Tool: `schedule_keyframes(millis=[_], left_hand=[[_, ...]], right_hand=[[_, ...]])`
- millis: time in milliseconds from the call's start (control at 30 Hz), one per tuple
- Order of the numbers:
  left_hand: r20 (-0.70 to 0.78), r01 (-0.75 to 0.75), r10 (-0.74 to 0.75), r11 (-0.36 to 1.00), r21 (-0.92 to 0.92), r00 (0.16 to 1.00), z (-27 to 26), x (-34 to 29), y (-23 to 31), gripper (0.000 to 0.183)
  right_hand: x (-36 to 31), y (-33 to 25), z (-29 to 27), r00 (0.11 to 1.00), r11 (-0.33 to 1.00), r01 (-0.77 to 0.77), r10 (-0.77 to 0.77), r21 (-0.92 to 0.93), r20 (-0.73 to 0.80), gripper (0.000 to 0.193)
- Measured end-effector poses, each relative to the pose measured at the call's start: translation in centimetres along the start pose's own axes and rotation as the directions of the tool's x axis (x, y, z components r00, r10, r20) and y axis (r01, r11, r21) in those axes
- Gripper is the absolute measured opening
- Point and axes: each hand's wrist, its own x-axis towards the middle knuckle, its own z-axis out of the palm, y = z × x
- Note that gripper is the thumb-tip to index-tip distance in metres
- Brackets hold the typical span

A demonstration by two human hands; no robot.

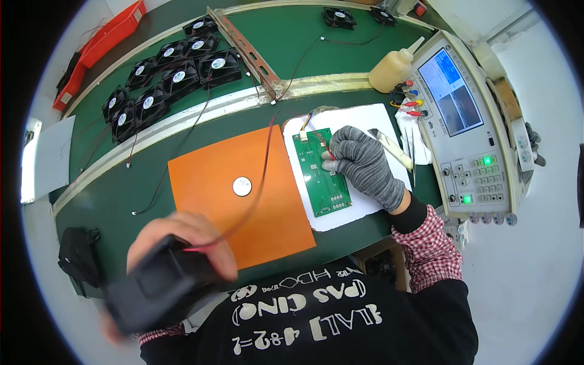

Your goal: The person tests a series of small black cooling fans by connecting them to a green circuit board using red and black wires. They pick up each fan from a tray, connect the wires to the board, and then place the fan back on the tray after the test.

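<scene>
Green felt covers the desk [109, 201], and on it lies an orange mat [207, 182] with a small round white disc [242, 186] near its middle. Close to the camera, the bare left hand [176, 243] is closed around a black cooling fan [161, 283], blurred and lifted off the desk above the mat's near left corner. A thin red and black lead [258, 182] runs from the fan across the mat toward the far rail. Beside the mat on the right sits a white foam pad [365, 210] carrying a green circuit board [322, 173]. The right hand [364, 165], in a grey knit glove, rests on the board's right edge with its fingertips [329, 164] pressed down on the board near a small red wire; whether they pinch it I cannot tell. A row of black fans [170, 76] lies on the far left of the desk beyond a pale rail. A yellowish squeeze bottle [394, 68] stands beside a pale test instrument [468, 121] with a blue screen and lit green buttons on the right. Tweezers [412, 159] lie just beside the gloved hand.
</scene>
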Motion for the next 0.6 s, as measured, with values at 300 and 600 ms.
schedule_keyframes(millis=[300, 600], left_hand=[[0.428, -0.535, 0.694, -0.073, 0.842, 0.579, 2.4, 4.7, -0.9, 0.038], [0.146, -0.094, 0.196, -0.254, 0.963, 0.970, -10.1, 17.9, -14.6, 0.016]], right_hand=[[0.3, -0.7, 0.7, 0.997, 0.992, 0.071, -0.073, -0.100, -0.011, 0.018], [0.5, -0.9, 0.9, 0.947, 0.967, -0.105, 0.168, 0.232, -0.273, 0.032]])
